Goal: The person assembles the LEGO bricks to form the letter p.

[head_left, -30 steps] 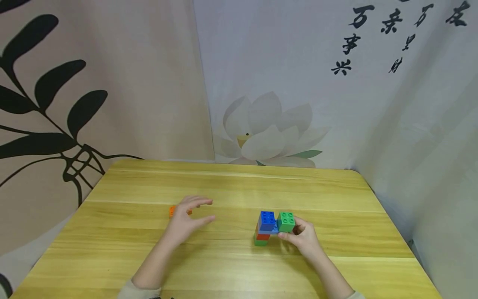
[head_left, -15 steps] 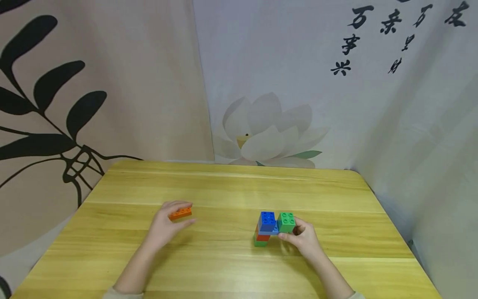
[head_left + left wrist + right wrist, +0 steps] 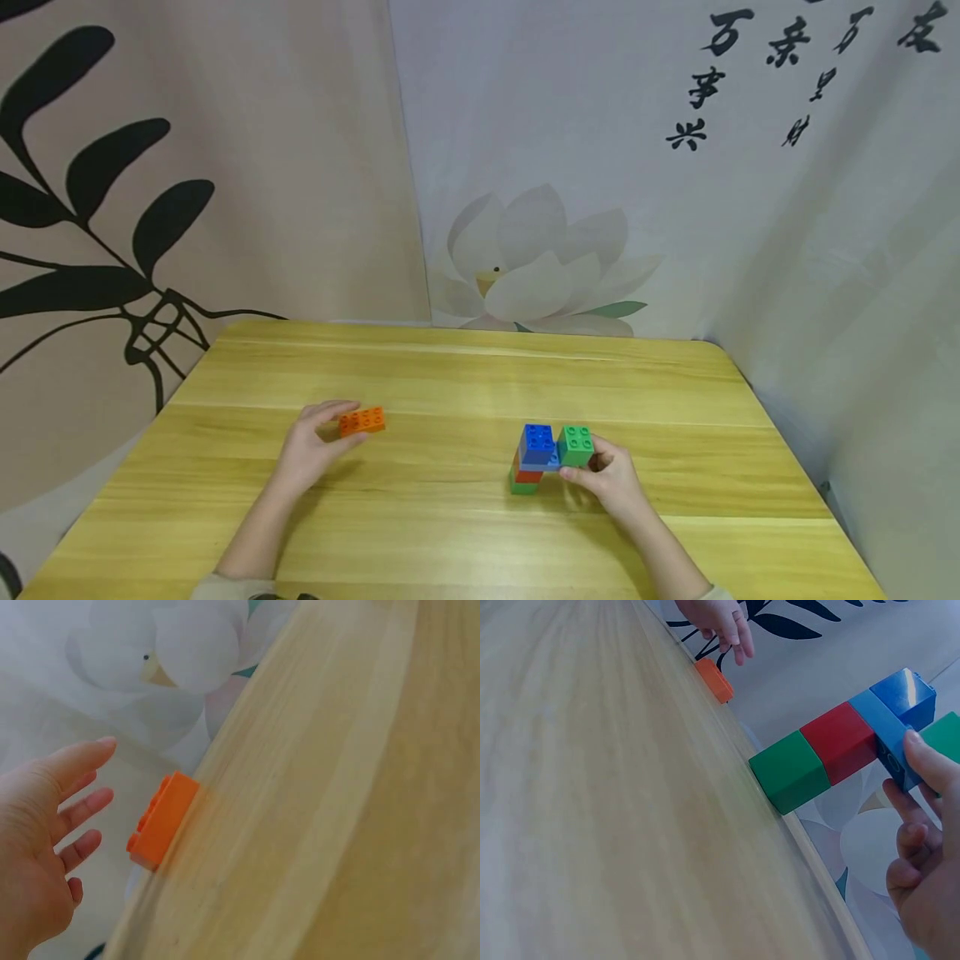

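Note:
An orange toy building brick (image 3: 362,422) lies on the table at the left. My left hand (image 3: 313,446) is beside it with thumb and fingers spread; in the left wrist view a gap separates the hand (image 3: 41,832) from the brick (image 3: 163,820). At the right stands a brick stack: a green brick (image 3: 789,772) at the bottom, a red brick (image 3: 838,742), a light blue piece (image 3: 885,735) across it, then a dark blue brick (image 3: 536,444) and a green brick (image 3: 575,446) side by side on top. My right hand (image 3: 606,475) pinches the stack's overhanging right end between thumb and fingers.
The wooden table (image 3: 450,533) has its back edge against a hanging cloth (image 3: 570,125) printed with a flower, dark leaves and characters. Bare tabletop lies between the orange brick and the stack.
My left hand has moved left, from over the orange brick to its left side, uncovering the brick. The right hand and the stack have stayed in place.

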The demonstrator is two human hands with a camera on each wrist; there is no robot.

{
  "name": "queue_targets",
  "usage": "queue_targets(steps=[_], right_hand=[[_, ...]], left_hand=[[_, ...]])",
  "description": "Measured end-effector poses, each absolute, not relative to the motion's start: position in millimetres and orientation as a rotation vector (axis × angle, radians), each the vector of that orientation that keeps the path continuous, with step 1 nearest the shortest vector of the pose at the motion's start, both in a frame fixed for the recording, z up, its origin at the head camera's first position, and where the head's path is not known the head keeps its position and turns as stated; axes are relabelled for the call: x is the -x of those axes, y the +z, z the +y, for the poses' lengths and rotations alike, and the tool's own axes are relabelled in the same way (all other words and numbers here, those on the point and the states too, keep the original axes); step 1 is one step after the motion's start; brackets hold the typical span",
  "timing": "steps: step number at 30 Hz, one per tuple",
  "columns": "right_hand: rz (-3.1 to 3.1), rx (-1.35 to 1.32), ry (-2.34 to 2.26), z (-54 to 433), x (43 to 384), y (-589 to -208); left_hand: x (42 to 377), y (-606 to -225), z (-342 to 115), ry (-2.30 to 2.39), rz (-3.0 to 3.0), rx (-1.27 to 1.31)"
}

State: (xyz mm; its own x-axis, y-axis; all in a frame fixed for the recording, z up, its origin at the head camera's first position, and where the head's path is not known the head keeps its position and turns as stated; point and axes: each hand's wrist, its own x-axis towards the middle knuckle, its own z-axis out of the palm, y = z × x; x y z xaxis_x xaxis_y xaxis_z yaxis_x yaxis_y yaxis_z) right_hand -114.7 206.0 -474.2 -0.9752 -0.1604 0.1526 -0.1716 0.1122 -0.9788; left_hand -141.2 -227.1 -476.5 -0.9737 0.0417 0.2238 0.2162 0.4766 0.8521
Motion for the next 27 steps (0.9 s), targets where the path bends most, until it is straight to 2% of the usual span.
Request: queue_targets(steps=[27], right_hand=[[-2.31,-0.353,2.094,205.8,114.8,-476.2]], left_hand=[[154.1,-509.3,-250.6,-1.443,-2.644,0.208]])
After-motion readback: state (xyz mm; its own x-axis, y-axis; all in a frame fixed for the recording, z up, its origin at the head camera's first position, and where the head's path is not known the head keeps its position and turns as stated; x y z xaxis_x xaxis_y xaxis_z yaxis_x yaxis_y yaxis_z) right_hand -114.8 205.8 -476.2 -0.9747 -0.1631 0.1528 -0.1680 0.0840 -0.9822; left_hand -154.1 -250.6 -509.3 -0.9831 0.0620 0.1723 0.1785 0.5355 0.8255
